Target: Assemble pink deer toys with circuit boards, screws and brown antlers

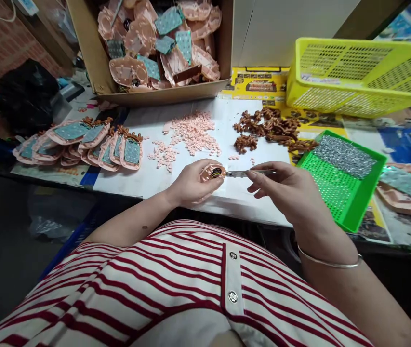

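Note:
My left hand (192, 184) is wrapped round a pink plastic housing (208, 172) with a dark round part inside, held over the front of the white work surface (118, 180). Between the fingertips of my right hand (281, 185) is a thin metal tool (241, 173), pointing left. Its tip meets the right edge of the housing; the exact contact is too small to tell. Beyond my hands lie a pile of small pink pieces (196, 132) and, to the right of it, a heap of brown pieces (268, 126).
A cardboard box (162, 98) of pink housings and teal boards stands at the back. Finished-looking pink units (131, 152) are stacked at left. On the right are a green tray (353, 212) with small metal parts (346, 154), a yellow basket (335, 96) and more housings (407, 188).

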{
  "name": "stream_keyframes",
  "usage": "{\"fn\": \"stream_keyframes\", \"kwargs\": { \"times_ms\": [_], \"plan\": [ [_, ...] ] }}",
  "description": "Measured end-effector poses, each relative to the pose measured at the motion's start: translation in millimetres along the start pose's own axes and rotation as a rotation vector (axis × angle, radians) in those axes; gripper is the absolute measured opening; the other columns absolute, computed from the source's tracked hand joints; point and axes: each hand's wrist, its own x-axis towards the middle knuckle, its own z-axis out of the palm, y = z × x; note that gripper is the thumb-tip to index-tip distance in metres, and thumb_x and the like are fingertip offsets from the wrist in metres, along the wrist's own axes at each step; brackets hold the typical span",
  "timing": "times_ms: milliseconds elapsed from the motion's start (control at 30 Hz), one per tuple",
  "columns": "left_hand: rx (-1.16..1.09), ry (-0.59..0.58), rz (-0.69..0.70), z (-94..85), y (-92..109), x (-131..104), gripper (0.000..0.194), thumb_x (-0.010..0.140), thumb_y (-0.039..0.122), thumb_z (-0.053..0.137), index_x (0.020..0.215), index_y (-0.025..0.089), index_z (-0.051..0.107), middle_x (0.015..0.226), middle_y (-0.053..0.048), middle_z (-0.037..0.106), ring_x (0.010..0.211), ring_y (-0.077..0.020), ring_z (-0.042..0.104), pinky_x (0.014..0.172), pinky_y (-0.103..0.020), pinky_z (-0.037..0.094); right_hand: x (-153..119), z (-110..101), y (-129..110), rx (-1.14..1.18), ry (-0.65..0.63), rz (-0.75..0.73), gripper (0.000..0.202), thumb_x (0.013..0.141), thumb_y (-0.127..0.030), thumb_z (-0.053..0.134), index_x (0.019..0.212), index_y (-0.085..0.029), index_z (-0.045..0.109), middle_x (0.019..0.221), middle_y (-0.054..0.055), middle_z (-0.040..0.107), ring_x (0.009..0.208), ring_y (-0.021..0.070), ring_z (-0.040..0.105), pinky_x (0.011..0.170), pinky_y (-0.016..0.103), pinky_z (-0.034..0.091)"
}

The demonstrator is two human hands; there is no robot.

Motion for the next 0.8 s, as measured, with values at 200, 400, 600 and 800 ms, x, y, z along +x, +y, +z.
{"fn": "stream_keyframes", "kwargs": {
  "times_ms": [200,400,600,800],
  "plan": [
    [-0.572,-0.193,-0.306,2.5,-7,-3,0.053,0.08,0.067,0.071,0.087,0.014,0.07,0.076,-0.004,0.067,0.066,-0.0148,0.061,0.066,-0.028,0.047,-13,2,5,-0.154,0.011,-0.087,0.059,0.066,-0.072,0.082,0.089,-0.019,0.075,0.062,0.005,0.073,0.051,0.0178,0.065,0.047,0.028,0.048],
    [-0.563,-0.26,-0.284,-0.4,-7,-8,0.047,0.081,0.06,0.075,0.081,0.014,0.069,0.071,-0.002,0.065,0.061,-0.0116,0.057,0.062,-0.025,0.044,-25,10,1,-0.435,0.1,-0.291,0.044,0.082,-0.064,0.073,0.093,-0.022,0.072,0.065,0.004,0.071,0.058,0.0192,0.065,0.055,0.029,0.043],
    [-0.6,-0.246,-0.359,-0.1,-12,-15,0.047,0.079,0.059,0.079,0.084,0.013,0.068,0.07,-0.001,0.063,0.06,-0.009,0.056,0.059,-0.022,0.044,-43,19,-8,-0.704,0.172,-0.469,0.03,0.093,-0.052,0.064,0.098,-0.023,0.068,0.075,0.005,0.074,0.06,0.018,0.063,0.055,0.028,0.033],
    [-0.665,-0.222,-0.45,0.8,-13,-19,0.057,0.065,0.061,0.089,0.089,0.013,0.068,0.073,-0.001,0.066,0.06,-0.0101,0.059,0.057,-0.022,0.045,-37,23,-11,-0.797,0.168,-0.497,0.03,0.092,-0.052,0.064,0.099,-0.023,0.068,0.07,0.004,0.072,0.058,0.0179,0.061,0.054,0.028,0.027]
  ]
}}
